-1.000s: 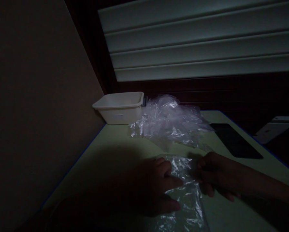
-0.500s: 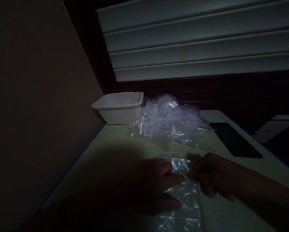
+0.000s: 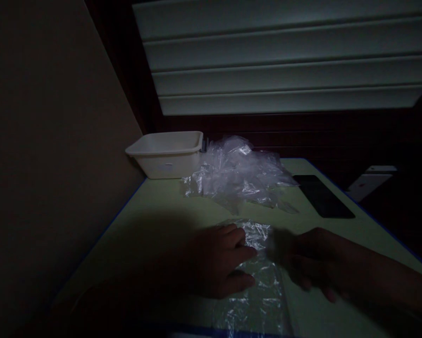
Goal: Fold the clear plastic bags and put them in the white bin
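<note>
A clear plastic bag (image 3: 263, 281) lies flat and creased on the table in front of me. My left hand (image 3: 225, 263) rests on its left part, palm down, with the fingers spread. Just right of the bag's edge is my right hand (image 3: 316, 260), its fingers bent inward and a little blurred. Whether anything is between those fingers is too dark to make out. Beyond both hands, a loose heap of clear plastic bags (image 3: 237, 173) covers the far middle of the table.
A white plastic tub (image 3: 165, 162) stands at the far left, beside the heap. A dark tablet or phone (image 3: 322, 196) lies on the right of the pale green table (image 3: 154, 206). Past the right edge is a white device (image 3: 369, 183). A wall and a slatted panel border the table.
My right hand has drawn away to the right from the bag's edge. My left hand stays on the bag. The view has shifted slightly.
</note>
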Demonstrator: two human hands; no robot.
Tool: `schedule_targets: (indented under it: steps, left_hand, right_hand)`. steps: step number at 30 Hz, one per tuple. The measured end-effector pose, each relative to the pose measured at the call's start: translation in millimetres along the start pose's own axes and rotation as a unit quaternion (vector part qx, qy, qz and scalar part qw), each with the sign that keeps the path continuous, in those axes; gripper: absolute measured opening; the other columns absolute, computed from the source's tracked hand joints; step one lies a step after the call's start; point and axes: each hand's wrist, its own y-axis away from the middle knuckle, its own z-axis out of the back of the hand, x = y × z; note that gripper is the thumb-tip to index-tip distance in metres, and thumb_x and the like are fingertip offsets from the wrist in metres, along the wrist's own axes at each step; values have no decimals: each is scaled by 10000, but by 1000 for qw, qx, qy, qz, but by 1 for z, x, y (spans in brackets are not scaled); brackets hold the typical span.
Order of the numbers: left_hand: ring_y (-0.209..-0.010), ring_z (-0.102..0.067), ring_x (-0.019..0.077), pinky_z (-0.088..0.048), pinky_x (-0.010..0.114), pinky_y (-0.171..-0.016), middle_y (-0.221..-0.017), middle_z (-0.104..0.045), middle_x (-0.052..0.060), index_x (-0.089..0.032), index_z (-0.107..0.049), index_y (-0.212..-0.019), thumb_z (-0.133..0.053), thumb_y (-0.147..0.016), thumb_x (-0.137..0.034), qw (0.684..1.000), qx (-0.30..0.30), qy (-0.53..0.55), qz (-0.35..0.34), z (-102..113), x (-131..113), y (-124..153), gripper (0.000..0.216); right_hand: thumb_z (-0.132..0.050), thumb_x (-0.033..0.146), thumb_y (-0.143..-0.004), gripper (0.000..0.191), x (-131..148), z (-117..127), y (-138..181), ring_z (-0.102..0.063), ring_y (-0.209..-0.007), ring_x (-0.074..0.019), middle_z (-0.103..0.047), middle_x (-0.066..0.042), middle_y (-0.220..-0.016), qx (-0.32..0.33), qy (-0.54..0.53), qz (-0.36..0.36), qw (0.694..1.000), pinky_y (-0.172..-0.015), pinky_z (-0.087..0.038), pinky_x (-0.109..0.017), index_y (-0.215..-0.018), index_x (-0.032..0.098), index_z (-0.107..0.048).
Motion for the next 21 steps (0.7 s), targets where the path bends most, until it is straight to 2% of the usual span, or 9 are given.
schedule_targets:
  steps: [2,6,9,13,16,21]
  left_hand:
    - [-887,-518,225,-449,345,-742,-959,-553,99,-138,-566,-1209,-486,-909,-452,1000,3,2,1,-1,1,0,442]
    - [-899,-516,226,-448,350,-766,-973,-547,96,-148,-559,-1214,-487,-909,-450,1000,2,4,-1,-2,3,0,435]
    - [-901,-515,223,-447,348,-775,-970,-544,92,-158,-553,-1213,-477,-916,-453,1000,-4,1,-3,-3,2,1,426]
    - [-918,-510,228,-446,352,-783,-971,-542,87,-174,-549,-1213,-461,-926,-420,1000,-5,-8,10,-5,-2,1,388]
    - [-937,-504,231,-448,358,-796,-980,-539,83,-179,-540,-1220,-452,-926,-362,1000,0,-13,23,-6,-5,1,357]
    - [-951,-501,232,-451,357,-795,-990,-534,80,-177,-541,-1217,-457,-924,-370,999,8,-18,29,-5,-8,1,361]
  right_hand:
    - [-480,392,-909,342,0,-12,-1,-479,-381,-53,-617,-24,-615,3,-39,-41,998,-344,-332,-143,-691,143,-570]
    - [-496,389,-876,347,3,-25,-11,-450,-333,-54,-581,-9,-549,-27,-65,-66,995,-296,-320,-145,-623,155,-535]
    - [-491,387,-869,347,7,-26,-15,-450,-328,-57,-557,4,-512,-41,-61,-67,995,-289,-316,-140,-613,158,-538]
    - [-514,352,-856,240,9,-24,-14,-451,-327,-52,-580,15,-561,-65,-75,-46,994,-289,-314,-138,-715,164,-560]
    - [-515,308,-848,208,7,-23,-13,-460,-323,-59,-555,22,-525,-77,-79,-57,992,-281,-310,-135,-699,166,-541]
    - [-512,294,-852,153,8,-25,-11,-482,-323,-72,-581,15,-531,-108,-120,-60,985,-270,-316,-140,-772,166,-538]
